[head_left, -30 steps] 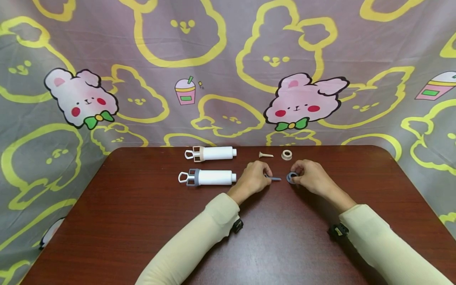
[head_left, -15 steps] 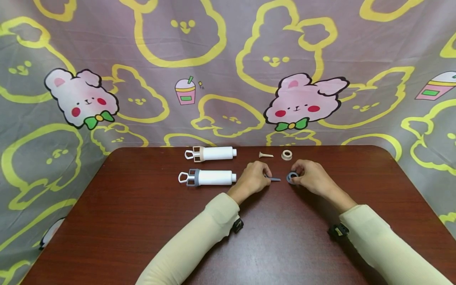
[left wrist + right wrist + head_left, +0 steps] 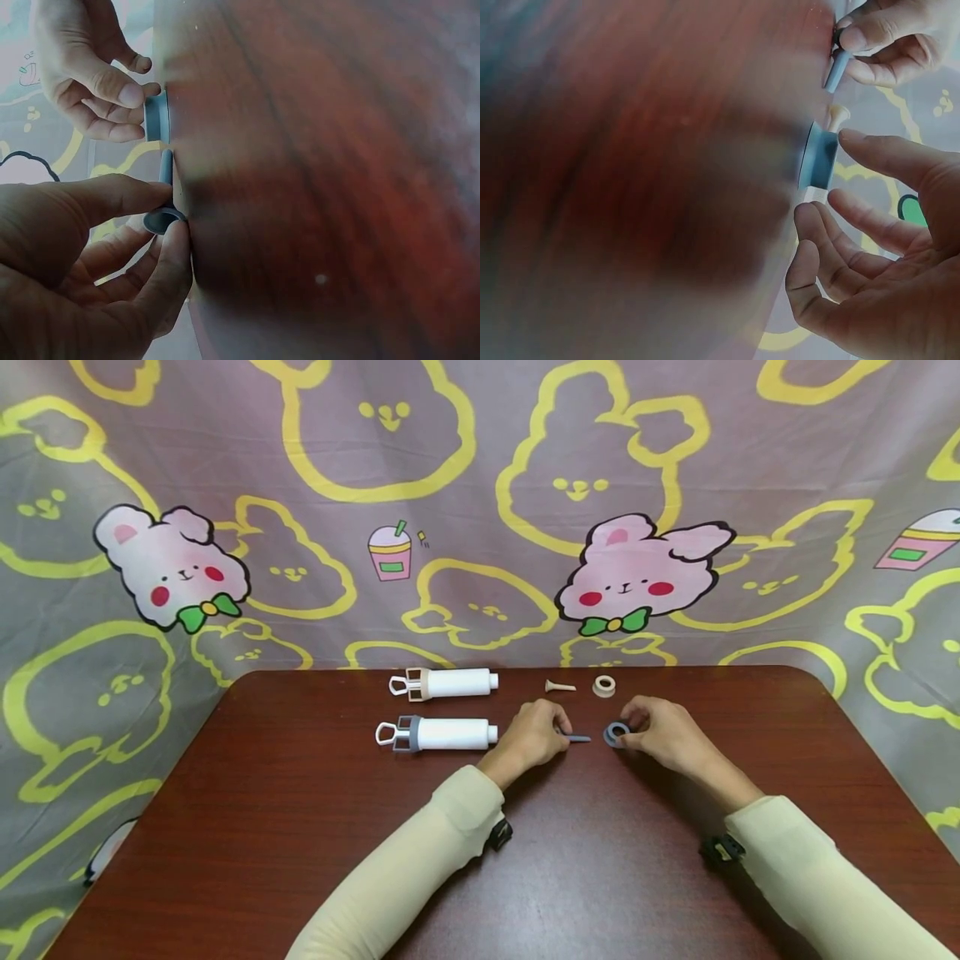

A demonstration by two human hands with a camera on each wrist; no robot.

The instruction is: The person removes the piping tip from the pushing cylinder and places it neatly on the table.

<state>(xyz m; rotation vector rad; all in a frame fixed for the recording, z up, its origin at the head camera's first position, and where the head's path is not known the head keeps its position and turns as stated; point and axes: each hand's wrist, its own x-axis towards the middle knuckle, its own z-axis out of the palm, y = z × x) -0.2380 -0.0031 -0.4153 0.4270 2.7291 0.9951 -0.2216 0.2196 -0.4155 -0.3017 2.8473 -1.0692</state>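
Observation:
My left hand pinches the flared end of a small grey funnel-shaped piece low at the tabletop; its thin stem points right, as the left wrist view also shows. Just right of that stem sits a grey flanged ring on the table. Around the ring my right hand has its fingers spread. In the right wrist view one fingertip is right at the ring's edge, while the other fingers stand apart from it.
Behind the hands lie a beige funnel-shaped piece and a beige flanged ring. To the left, two white syringe-like tubes lie parallel, one with a beige collar, one with a grey collar. A patterned cloth hangs behind the table.
My right hand has loosened around the grey ring, its forearm shifting slightly right. The left hand and the grey funnel-shaped piece stay in place.

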